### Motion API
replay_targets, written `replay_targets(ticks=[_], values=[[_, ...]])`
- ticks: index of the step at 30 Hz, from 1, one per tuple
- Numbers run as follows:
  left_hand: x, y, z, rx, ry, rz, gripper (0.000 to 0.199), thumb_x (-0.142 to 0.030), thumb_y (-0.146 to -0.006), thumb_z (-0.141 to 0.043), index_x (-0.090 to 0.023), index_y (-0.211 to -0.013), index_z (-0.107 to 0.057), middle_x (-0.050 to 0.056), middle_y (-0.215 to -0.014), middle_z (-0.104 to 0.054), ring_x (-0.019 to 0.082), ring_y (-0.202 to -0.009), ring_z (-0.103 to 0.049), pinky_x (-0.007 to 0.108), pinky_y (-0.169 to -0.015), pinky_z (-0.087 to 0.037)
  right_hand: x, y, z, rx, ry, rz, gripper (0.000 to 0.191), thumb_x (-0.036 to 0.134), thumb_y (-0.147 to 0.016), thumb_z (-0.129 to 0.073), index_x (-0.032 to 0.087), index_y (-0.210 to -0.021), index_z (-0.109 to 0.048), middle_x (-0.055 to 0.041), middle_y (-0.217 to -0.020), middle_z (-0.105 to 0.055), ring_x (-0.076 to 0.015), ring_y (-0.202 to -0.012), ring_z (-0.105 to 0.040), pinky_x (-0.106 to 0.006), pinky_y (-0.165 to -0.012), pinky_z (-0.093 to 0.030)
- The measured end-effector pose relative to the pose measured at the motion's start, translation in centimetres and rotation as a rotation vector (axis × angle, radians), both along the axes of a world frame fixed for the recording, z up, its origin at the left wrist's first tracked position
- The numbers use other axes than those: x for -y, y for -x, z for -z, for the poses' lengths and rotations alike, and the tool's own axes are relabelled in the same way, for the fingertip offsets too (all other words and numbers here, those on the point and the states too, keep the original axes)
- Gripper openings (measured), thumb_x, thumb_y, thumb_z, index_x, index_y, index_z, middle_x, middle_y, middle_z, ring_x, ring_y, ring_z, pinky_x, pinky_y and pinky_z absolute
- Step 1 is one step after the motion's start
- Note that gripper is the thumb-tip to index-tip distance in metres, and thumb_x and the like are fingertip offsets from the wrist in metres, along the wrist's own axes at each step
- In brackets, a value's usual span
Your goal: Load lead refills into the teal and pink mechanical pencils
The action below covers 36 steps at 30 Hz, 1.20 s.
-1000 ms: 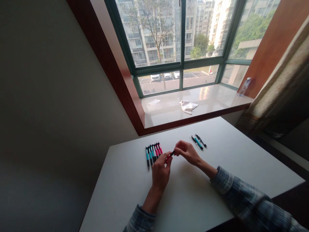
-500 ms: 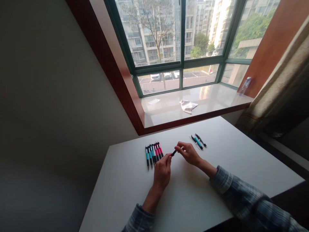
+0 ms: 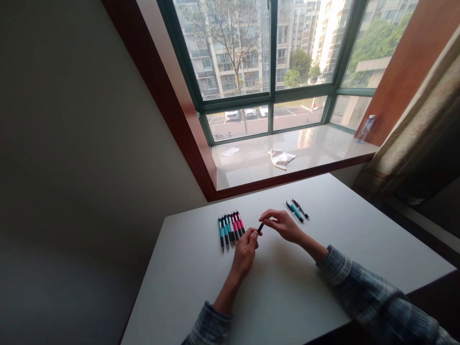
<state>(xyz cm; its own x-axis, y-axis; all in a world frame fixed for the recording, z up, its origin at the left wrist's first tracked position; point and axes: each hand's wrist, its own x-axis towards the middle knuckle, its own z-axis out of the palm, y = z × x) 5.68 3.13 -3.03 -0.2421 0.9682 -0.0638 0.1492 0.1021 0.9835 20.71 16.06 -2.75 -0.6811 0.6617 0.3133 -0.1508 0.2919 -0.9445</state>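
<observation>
Between my two hands is a short, dark pen part [image 3: 260,228], tilted up to the right. The thumb and fingers of my left hand [image 3: 245,251] are closed round its lower end. At its upper end my right hand [image 3: 284,227] pinches with thumb and forefinger; any smaller piece there is too small to make out. Just left of my left hand lies a row of several click pens [image 3: 226,232] with teal, white and pink barrels and black grips. Beyond my right hand are loose pen parts: a teal barrel [image 3: 297,213], black pieces [image 3: 300,209] and a thin refill [image 3: 289,211].
The white table [image 3: 187,278] meets a window ledge [image 3: 247,175] with a dark red edge. On the ledge lie a crumpled white cloth [image 3: 282,159] and a small clear packet [image 3: 230,151]. A clear bottle [image 3: 365,128] stands by the curtain [image 3: 406,124] at right.
The dark pen part has tipped more upright in my left hand. My right fingertips have shifted slightly at its top end. The row of pens and loose parts lie as before.
</observation>
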Motion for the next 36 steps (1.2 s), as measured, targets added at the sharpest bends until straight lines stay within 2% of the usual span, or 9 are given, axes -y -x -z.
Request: replay_targets(ticks=[6, 12, 16, 20, 24, 27, 30, 33, 36], values=[[0.2, -0.1, -0.6, -0.046, -0.008, -0.024, 0.042, -0.058, -0.095, -0.051, -0.019, -0.090, -0.066, -0.004, -0.064, -0.044, 0.012, -0.054, -0.036, 0.023, -0.052, -0.028, 0.4, -0.4, 0.3, 0.023, 0.119, 0.069, 0.034, 0.046, -0.088, -0.075, 0.020, -0.109, -0.075, -0.0057, -0.090, -0.074, -0.0201, -0.087, -0.069, -0.034, -0.079, -0.057], [0.2, -0.3, -0.5, 0.048, 0.035, 0.015, 0.044, -0.060, -0.094, -0.050, -0.019, -0.083, -0.061, -0.007, -0.058, -0.038, 0.010, -0.048, -0.031, 0.022, -0.047, -0.024, 1.1, -0.9, 0.5, -0.040, 0.206, 0.056, 0.033, 0.042, -0.085, -0.079, 0.020, -0.109, -0.074, -0.0077, -0.101, -0.076, -0.0224, -0.098, -0.072, -0.038, -0.088, -0.058], [0.2, -0.6, -0.7, 0.186, 0.112, 0.062, 0.046, -0.062, -0.094, -0.047, -0.019, -0.081, -0.056, -0.009, -0.053, -0.032, 0.008, -0.043, -0.024, 0.021, -0.043, -0.018, 1.2, -1.2, 0.1, -0.082, 0.202, 0.037, 0.028, 0.040, -0.085, -0.080, 0.021, -0.105, -0.074, -0.0064, -0.101, -0.075, -0.0215, -0.098, -0.071, -0.038, -0.089, -0.058], [0.5, -0.5, -1.1, 0.465, 0.210, 0.129, 0.044, -0.060, -0.092, -0.053, -0.019, -0.077, -0.052, -0.010, -0.053, -0.027, 0.006, -0.043, -0.016, 0.021, -0.040, -0.011, 0.9, -1.3, -1.1, -0.129, 0.169, -0.063, 0.023, 0.035, -0.086, -0.080, 0.022, -0.104, -0.074, -0.0047, -0.100, -0.073, -0.0194, -0.095, -0.070, -0.036, -0.089, -0.058], [0.6, 0.2, -1.3, 0.783, 0.268, 0.252, 0.039, -0.053, -0.090, -0.060, -0.020, -0.074, -0.049, -0.012, -0.052, -0.023, 0.005, -0.041, -0.011, 0.021, -0.039, -0.008, 0.5, -1.0, -2.6, -0.141, 0.117, -0.164, 0.017, 0.032, -0.089, -0.078, 0.020, -0.100, -0.073, -0.0047, -0.097, -0.072, -0.0182, -0.091, -0.069, -0.033, -0.084, -0.058], [0.8, 0.8, -1.4, 0.941, 0.309, 0.360, 0.037, -0.050, -0.088, -0.063, -0.020, -0.073, -0.047, -0.012, -0.050, -0.022, 0.005, -0.039, -0.011, 0.021, -0.037, -0.008, 0.3, -0.8, -3.6, -0.132, 0.074, -0.220, 0.015, 0.031, -0.091, -0.076, 0.018, -0.098, -0.073, -0.0059, -0.096, -0.072, -0.0186, -0.091, -0.068, -0.033, -0.083, -0.058], [1.1, 1.1, -1.7, 1.024, 0.307, 0.410, 0.036, -0.047, -0.088, -0.065, -0.020, -0.072, -0.047, -0.012, -0.049, -0.021, 0.005, -0.038, -0.010, 0.021, -0.037, -0.007, 0.0, -0.6, -4.5, -0.129, 0.054, -0.255, 0.015, 0.030, -0.090, -0.076, 0.017, -0.098, -0.073, -0.0061, -0.095, -0.072, -0.0189, -0.090, -0.068, -0.034, -0.084, -0.058], [1.1, 1.3, -1.7, 1.051, 0.316, 0.451, 0.036, -0.046, -0.087, -0.066, -0.020, -0.072, -0.047, -0.012, -0.048, -0.021, 0.005, -0.038, -0.011, 0.021, -0.037, -0.007, -0.7, -0.5, -4.5, -0.126, 0.041, -0.263, 0.016, 0.030, -0.090, -0.076, 0.018, -0.099, -0.072, -0.0062, -0.096, -0.071, -0.0194, -0.091, -0.069, -0.036, -0.085, -0.059], [1.0, 1.3, -1.5, 1.041, 0.310, 0.472, 0.036, -0.046, -0.088, -0.065, -0.019, -0.072, -0.049, -0.011, -0.049, -0.022, 0.005, -0.039, -0.012, 0.021, -0.038, -0.008, -2.0, -0.8, -3.5, -0.117, 0.018, -0.130, 0.021, 0.032, -0.089, -0.077, 0.019, -0.104, -0.070, -0.0067, -0.099, -0.072, -0.0207, -0.094, -0.070, -0.037, -0.087, -0.060]])
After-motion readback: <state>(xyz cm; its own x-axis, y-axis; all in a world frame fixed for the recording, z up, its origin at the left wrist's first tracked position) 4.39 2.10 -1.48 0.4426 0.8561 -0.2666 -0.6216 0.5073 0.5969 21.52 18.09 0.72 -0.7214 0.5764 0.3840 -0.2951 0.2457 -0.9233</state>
